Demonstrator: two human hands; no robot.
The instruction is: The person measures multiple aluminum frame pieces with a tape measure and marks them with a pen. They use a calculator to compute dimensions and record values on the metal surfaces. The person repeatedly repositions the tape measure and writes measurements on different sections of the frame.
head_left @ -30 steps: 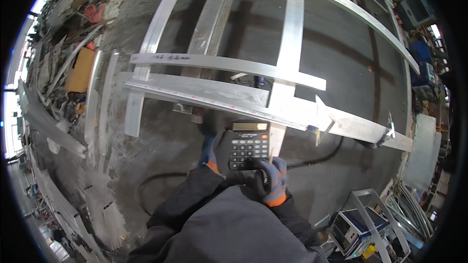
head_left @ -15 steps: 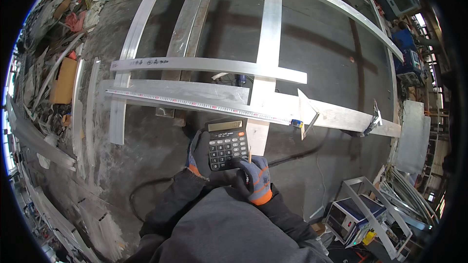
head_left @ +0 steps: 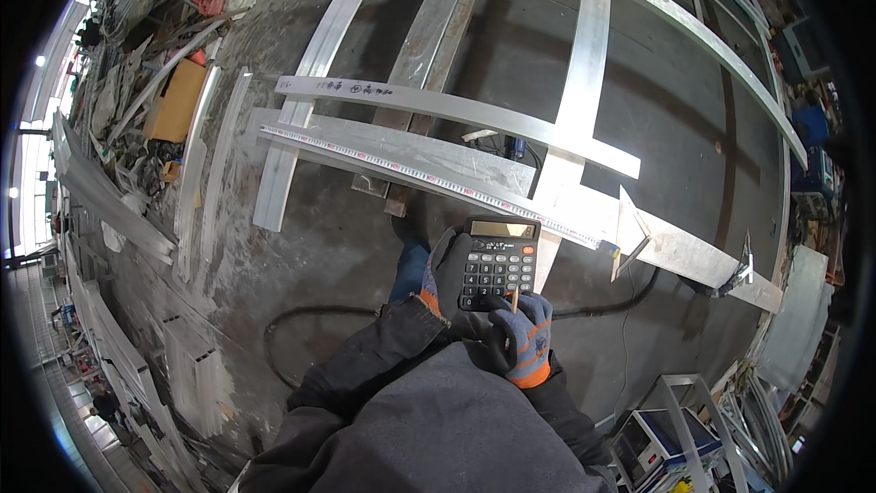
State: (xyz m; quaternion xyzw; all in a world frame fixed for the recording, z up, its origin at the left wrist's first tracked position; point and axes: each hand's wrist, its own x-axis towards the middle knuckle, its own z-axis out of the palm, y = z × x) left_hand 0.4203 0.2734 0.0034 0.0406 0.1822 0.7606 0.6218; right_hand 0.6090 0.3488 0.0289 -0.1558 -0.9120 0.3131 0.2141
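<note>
"Below the measuring tape (head_left: 429,178), what's happening?"
"Left hand (head_left: 443,267) is holding the calculator (head_left: 501,260); right hand (head_left: 526,340) is pinching a thin stick (head_left: 515,299) over it."
"Progress?"
"Tape's lying extended; keying's looking unfinished."

Calculator (head_left: 499,265) of seemingly matt plastic, bars (head_left: 584,50) of glossy metal

White light is glaring through the openings (head_left: 35,164) at the far left, metal bars (head_left: 586,55) are gleaming, and shadows are striping the grey floor (head_left: 659,68). Fisheye distortion is bending straight edges, while the right rim is fading into darkness.
</note>
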